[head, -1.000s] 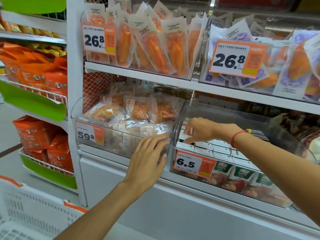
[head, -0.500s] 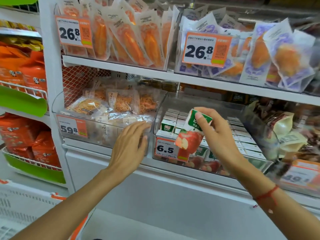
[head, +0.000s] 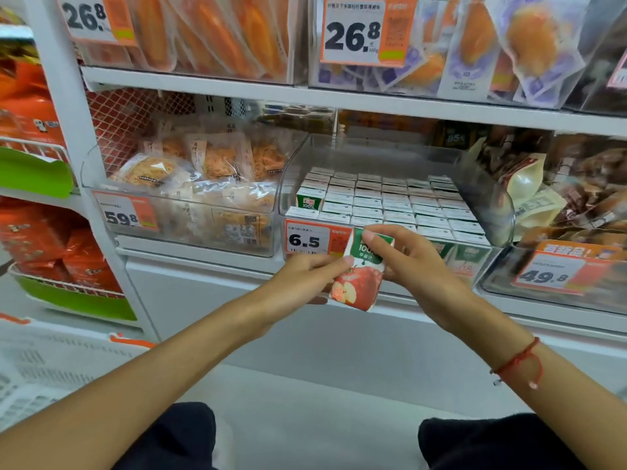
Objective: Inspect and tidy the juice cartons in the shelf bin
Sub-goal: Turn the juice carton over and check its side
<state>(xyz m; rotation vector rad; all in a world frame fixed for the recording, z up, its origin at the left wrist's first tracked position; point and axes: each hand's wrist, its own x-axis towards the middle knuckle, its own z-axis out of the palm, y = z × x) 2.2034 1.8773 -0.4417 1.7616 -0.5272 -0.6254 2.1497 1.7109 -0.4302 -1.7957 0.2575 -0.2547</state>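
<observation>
Both hands hold one apple juice carton (head: 361,271) before the clear bin (head: 488,198) of cartons (head: 390,205): the left hand (head: 302,279) grips its lower edge, the right hand (head: 410,262) its top.

The green-and-red apple juice carton (head: 360,269) shows "100%". Orange-white price tags: "6.5" (head: 307,239) on the clear plastic juice bin (head: 488,184), "59.8" (head: 124,215), "49.8" (head: 551,274), "26.8" (head: 359,32).

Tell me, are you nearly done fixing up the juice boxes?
Not yet. Done: most cartons in the clear bin stand in neat rows. In hand: one apple juice carton is out of the bin, tilted, held by both the left hand and right hand for a look. Left: it is not back in the bin yet.
</observation>
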